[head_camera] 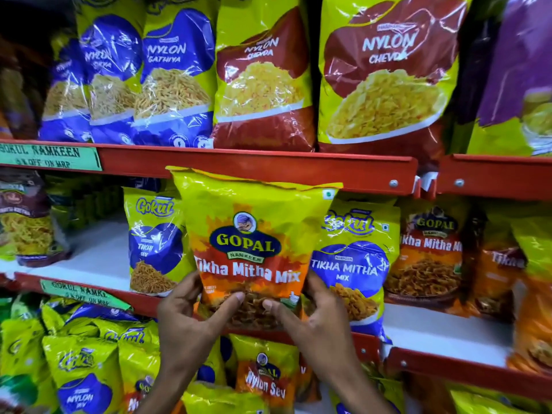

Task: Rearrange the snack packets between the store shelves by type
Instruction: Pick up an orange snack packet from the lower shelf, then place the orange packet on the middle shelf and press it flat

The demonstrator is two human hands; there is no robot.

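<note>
Fingers of both our hands pinch the lower corners of a Gopal Tikha Mitha Mix packet (pixel 254 243): the left hand (pixel 185 318) grips its bottom left, the right hand (pixel 319 321) its bottom right, thumbs pressed on the front, the other fingers hidden behind the bag. We hold the packet upright in front of the middle shelf (pixel 98 255), its top edge overlapping the red shelf rail (pixel 268 165) above our fingers.

Just left of our fingers stands a Gokul Tikhi Sev packet (pixel 153 249); just right stands a Gokul Tikha Mitha Mix packet (pixel 354 258), partly covered by the one we hold. Further right, another Gopal packet (pixel 430 252) stands on the same white shelf. Above our fingers, blue Nylon Gathiya bags (pixel 176 76) and red Nylon Chevda bags (pixel 385 79) fill the top shelf. Below our wrists lies a Gopal Nylon Sev packet (pixel 265 375) among crowded yellow bags.

A green shelf label (pixel 50 158) up to the left reads partly "Namkeen"; its smaller print is blurred. Packets at the far edges are cut off and smeared, their names unreadable.
</note>
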